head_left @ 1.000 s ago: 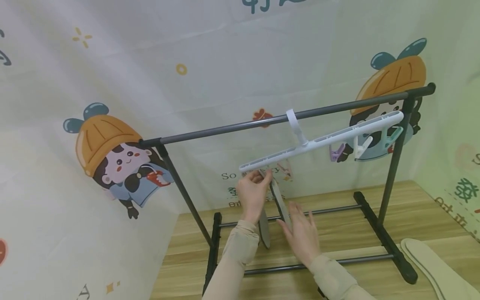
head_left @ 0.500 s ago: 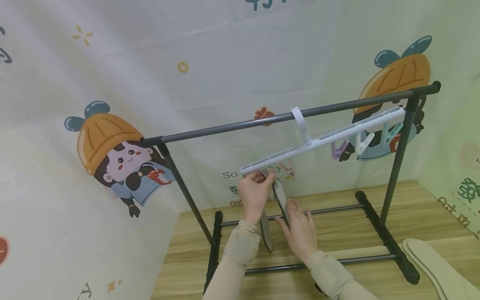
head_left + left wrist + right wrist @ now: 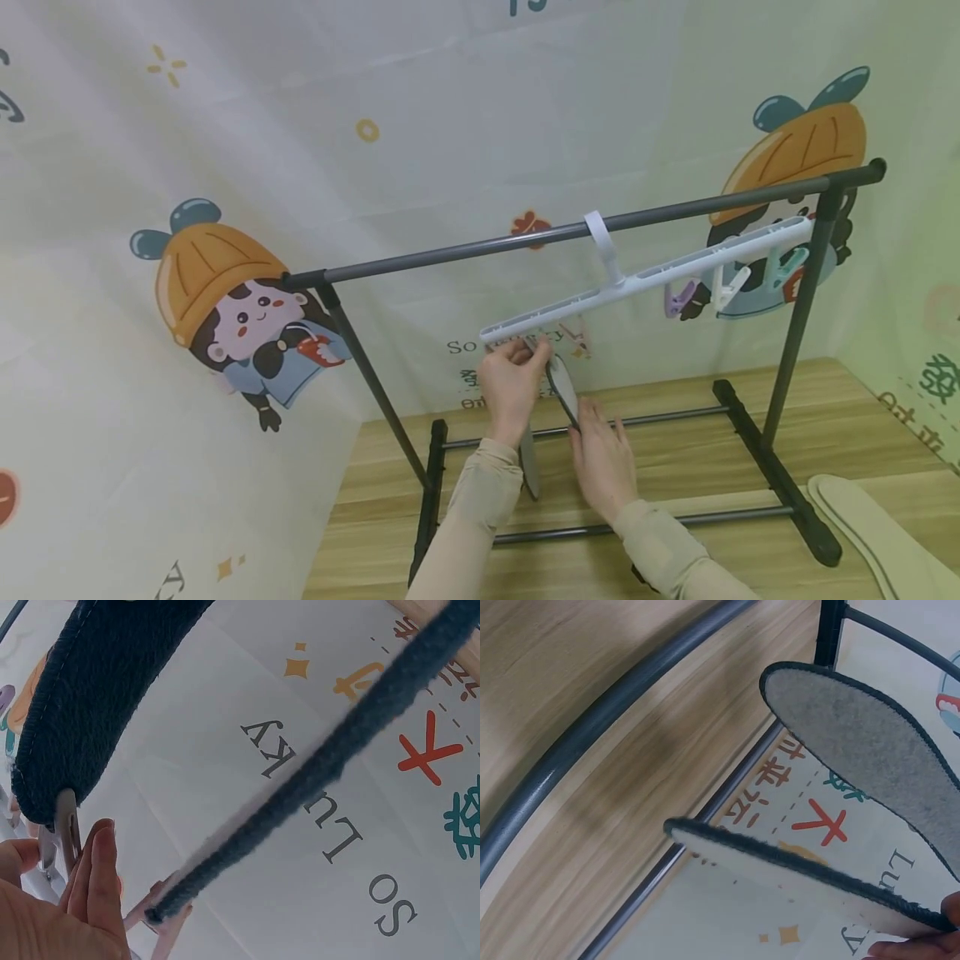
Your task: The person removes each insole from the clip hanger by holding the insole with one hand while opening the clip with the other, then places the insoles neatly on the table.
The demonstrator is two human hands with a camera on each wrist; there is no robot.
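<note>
Two insoles with dark blue fuzzy faces and pale grey backs hang near the left end of a white clip hanger (image 3: pixel 555 312). My left hand (image 3: pixel 510 387) pinches a clip (image 3: pixel 67 825) that bites the end of the right insole (image 3: pixel 97 697). Lower on that insole (image 3: pixel 564 387), my right hand (image 3: pixel 606 462) holds it between thumb and fingers (image 3: pixel 915 949); its lower part is hidden behind the hand in the head view. The left insole (image 3: pixel 529 467) hangs from a pinkish clip (image 3: pixel 154 911), with its grey back (image 3: pixel 855 724) showing in the right wrist view.
The hanger hooks over the top bar (image 3: pixel 450 252) of a dark metal rack on a wooden table (image 3: pixel 375 500). Purple (image 3: pixel 678 298), white (image 3: pixel 729 287) and teal clips (image 3: pixel 786 268) hang at its right end. More pale insoles (image 3: pixel 877 525) lie at the table's right. A printed curtain (image 3: pixel 420 183) stands behind.
My right thumb has drawn in toward the insole, and less of the insole's lower part shows. The left hand keeps its place at the clip. The head view has shifted slightly.
</note>
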